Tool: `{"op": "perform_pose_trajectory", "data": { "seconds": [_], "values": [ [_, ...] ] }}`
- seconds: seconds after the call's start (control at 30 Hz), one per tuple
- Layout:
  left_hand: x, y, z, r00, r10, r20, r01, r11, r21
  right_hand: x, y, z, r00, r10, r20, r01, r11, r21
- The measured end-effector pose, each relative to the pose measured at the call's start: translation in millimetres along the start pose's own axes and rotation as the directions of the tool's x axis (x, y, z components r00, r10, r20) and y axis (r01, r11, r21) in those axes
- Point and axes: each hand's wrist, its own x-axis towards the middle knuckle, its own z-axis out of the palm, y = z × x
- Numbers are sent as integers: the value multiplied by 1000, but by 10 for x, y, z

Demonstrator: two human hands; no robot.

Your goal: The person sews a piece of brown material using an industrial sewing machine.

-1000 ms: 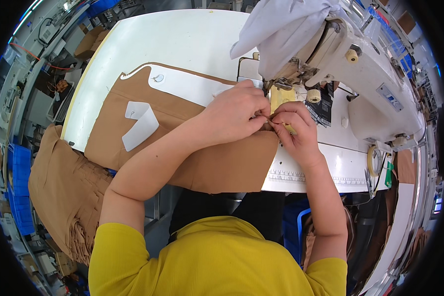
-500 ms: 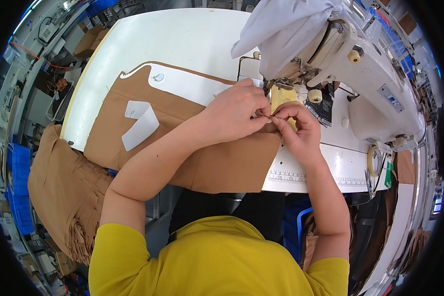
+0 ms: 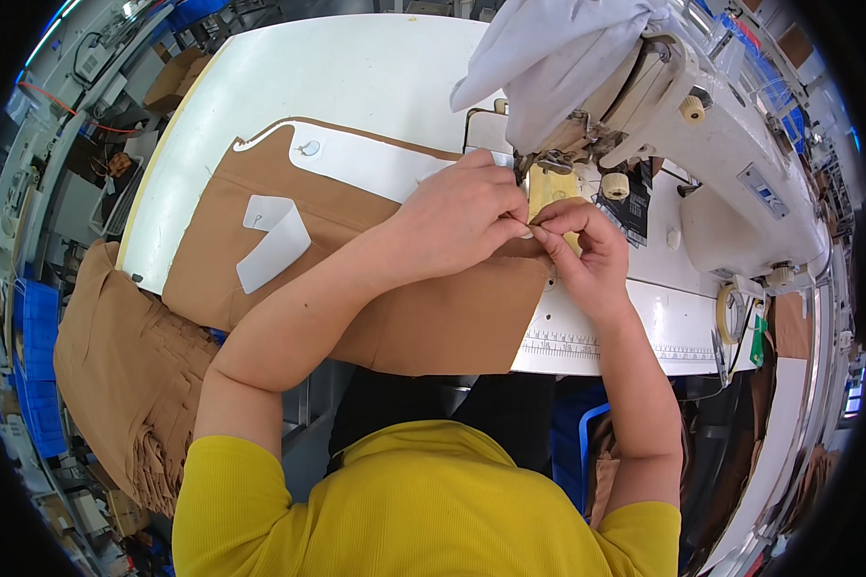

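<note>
We are seeing the left hand (image 3: pixel 462 212) grasping the brown cloth (image 3: pixel 443 327) at its right-hand end, thumb and fingers pinching close together. The right hand (image 3: pixel 587 260) is meeting it there, thumb and forefinger pinching the same small brown portion; its exact fold is showing too small for us to tell. The fingertips of both hands are nearly touching, just in front of the sewing machine (image 3: pixel 741 144) and beside a yellow piece (image 3: pixel 552 192) under its head. The cloth is lying across the white table (image 3: pixel 356 58), its lower edge hanging past the table's front edge toward the person's lap, and the left forearm is crossing over it. We are noting a long white strip (image 3: pixel 370 165) lying along the cloth's far edge, its right part passing behind the left hand, and a bent white strip (image 3: pixel 274 252) resting on the cloth nearer its left end. A pile of brown pieces (image 3: pixel 125 375) is hanging at the table's left. A white rag (image 3: pixel 558 58) is draping over the machine's head, while a roll of tape (image 3: pixel 733 313) is sitting near the table's right end.
</note>
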Motion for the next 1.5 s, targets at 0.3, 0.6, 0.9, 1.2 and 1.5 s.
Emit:
{"op": "perform_pose_trajectory", "data": {
  "seconds": [0.3, 0.6, 0.9, 1.2, 1.5],
  "values": [
    [15, -80, -47, 977, -132, 170, 164, 968, -188, 33, -97, 33, 981, -188, 36, 192, 965, -177],
    [40, -126, -79, 945, -186, 270, 264, 920, -289, 60, -122, 40, 934, -353, 59, 353, 883, -308],
    [25, -142, -23, 947, -238, 214, 313, 829, -464, 61, -134, 49, 919, -394, 30, 380, 860, -342],
    [31, -113, -11, 949, -242, 200, 313, 777, -546, 29, -124, 39, 975, -221, -11, 212, 946, -244],
    [39, -118, -21, 919, -278, 279, 393, 689, -609, 3, -117, 41, 981, -188, 44, 193, 956, -222]
  ]
}}
